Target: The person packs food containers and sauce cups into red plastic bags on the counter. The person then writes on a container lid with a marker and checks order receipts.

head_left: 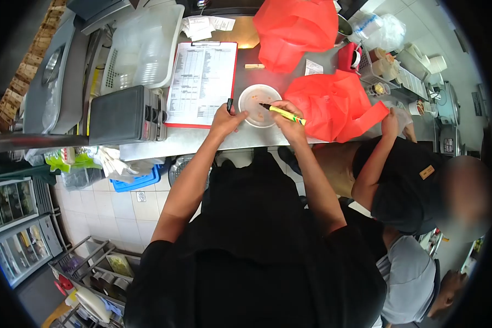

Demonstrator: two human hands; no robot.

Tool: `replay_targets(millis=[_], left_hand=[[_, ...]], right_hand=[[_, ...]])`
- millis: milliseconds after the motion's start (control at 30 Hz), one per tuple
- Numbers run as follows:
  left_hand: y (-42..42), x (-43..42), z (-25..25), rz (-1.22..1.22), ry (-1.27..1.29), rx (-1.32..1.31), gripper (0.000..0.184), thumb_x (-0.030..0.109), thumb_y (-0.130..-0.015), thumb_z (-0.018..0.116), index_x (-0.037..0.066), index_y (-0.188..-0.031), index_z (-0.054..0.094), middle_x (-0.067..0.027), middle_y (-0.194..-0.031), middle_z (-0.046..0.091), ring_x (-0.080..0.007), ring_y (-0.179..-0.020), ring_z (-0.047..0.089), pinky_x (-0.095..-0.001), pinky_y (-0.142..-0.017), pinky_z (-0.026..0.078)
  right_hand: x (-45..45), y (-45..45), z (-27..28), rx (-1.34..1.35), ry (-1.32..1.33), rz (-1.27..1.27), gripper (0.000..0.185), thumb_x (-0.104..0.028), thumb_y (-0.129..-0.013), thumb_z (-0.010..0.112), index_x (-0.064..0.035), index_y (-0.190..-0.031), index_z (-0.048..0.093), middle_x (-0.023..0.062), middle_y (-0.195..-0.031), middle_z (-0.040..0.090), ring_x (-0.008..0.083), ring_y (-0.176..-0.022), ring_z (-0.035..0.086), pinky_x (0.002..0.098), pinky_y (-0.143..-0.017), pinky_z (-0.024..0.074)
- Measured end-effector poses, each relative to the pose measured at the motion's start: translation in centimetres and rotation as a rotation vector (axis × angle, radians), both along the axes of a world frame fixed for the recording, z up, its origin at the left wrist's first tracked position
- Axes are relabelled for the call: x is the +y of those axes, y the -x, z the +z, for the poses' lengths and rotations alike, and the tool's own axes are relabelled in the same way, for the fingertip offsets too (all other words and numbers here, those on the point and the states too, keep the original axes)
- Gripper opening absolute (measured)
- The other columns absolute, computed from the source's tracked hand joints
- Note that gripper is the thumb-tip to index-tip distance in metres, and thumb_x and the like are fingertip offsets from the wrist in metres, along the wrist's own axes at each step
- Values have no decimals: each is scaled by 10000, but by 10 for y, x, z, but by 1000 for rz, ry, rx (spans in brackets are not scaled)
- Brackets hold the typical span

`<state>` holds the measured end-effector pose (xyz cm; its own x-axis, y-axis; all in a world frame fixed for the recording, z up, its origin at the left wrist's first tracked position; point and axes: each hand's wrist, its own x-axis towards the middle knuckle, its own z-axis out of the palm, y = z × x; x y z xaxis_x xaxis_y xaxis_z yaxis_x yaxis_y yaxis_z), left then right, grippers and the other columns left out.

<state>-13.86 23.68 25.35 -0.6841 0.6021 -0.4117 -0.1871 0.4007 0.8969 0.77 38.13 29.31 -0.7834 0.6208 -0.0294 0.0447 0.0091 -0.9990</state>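
In front of me on the steel counter stands a round tub with a translucent lid [252,99], orange bits showing through it. My right hand [291,121] grips a yellow marker [284,113], its dark tip over the middle of the lid. At the tub's left edge my left hand [227,119] is closed on a black marker cap [229,104], with the thumb side close to the rim. Just beyond my left hand lies a clipboard [199,82] with printed sheets. A red bag [328,104] sits to the right of my right hand.
Another red bag [295,33] stands at the back. A co-worker in black [399,180] on the right touches the nearer bag. Clear containers [147,49] in a basket and a dark grey box [117,115] occupy the left. Paper slips [202,26] lie behind the clipboard.
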Motion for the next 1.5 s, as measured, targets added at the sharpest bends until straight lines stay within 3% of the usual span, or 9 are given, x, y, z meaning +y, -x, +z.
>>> replay_targets(millis=[67, 167, 300, 467, 700, 767, 867, 1100, 1500], left_hand=[[-3, -2, -1, 30, -7, -8, 436, 300, -738, 764, 94, -741, 380, -26, -586, 468, -122, -452, 482, -275, -379, 420], [-7, -5, -3, 66, -71, -144, 431, 270, -738, 765, 109, -734, 365, -25, -576, 470, -116, -431, 468, -274, -370, 399], [-8, -3, -3, 88, -32, -106, 434, 265, -739, 766, 112, -731, 360, -21, -566, 470, -111, -417, 456, -269, -363, 383], [-7, -4, -3, 81, -23, -102, 437, 269, -737, 770, 112, -736, 362, -23, -563, 481, -105, -406, 446, -265, -361, 372], [-8, -3, 2, 81, 5, -99, 435, 268, -737, 773, 110, -747, 367, -21, -564, 483, -103, -411, 443, -260, -366, 372], [-8, -3, 2, 93, -1, -98, 436, 272, -737, 773, 113, -747, 368, -16, -564, 479, -99, -415, 438, -256, -369, 373], [-9, -3, 0, 103, -2, -101, 440, 279, -738, 774, 117, -741, 365, -10, -563, 472, -96, -418, 435, -252, -371, 373], [-9, -3, 1, 95, 2, -100, 447, 292, -731, 780, 121, -736, 367, -7, -566, 469, -92, -420, 434, -250, -366, 366], [-8, -3, 6, 89, 42, -106, 450, 297, -733, 781, 128, -730, 364, -2, -548, 459, -88, -417, 426, -245, -366, 350]], right_hand=[[-4, 9, -13, 87, -52, 3, 149, -8, -792, 612, -9, -941, 602, 9, -811, 607, 57, -679, 540, 219, -617, 451], [-5, 13, -16, -14, -30, -27, 141, -18, -789, 621, 15, -925, 599, 32, -813, 613, 69, -724, 562, 220, -647, 463], [-4, 16, -18, 43, 8, 35, 149, -31, -784, 636, 10, -925, 607, 33, -816, 620, 64, -717, 562, 221, -647, 463], [-2, 17, -29, -49, -195, 98, 165, -70, -791, 675, -15, -939, 628, 16, -865, 643, 59, -751, 572, 215, -690, 471], [2, 14, -31, -59, -197, 131, 158, -61, -797, 667, -14, -942, 625, 31, -880, 652, 64, -753, 578, 219, -676, 474], [3, 15, -30, -18, -62, 96, 148, -61, -802, 660, -10, -936, 621, 31, -867, 645, 72, -750, 581, 222, -681, 476], [-1, 16, -23, 35, -64, 47, 141, -58, -786, 648, 1, -913, 631, 8, -807, 645, 41, -687, 552, 204, -623, 461], [3, 14, -25, -57, -130, 29, 157, -63, -799, 639, 6, -937, 607, 39, -844, 639, 83, -739, 599, 230, -692, 486], [4, 12, -25, -14, -119, -28, 133, -64, -768, 662, 1, -881, 632, 8, -752, 629, 55, -663, 560, 214, -610, 462]])
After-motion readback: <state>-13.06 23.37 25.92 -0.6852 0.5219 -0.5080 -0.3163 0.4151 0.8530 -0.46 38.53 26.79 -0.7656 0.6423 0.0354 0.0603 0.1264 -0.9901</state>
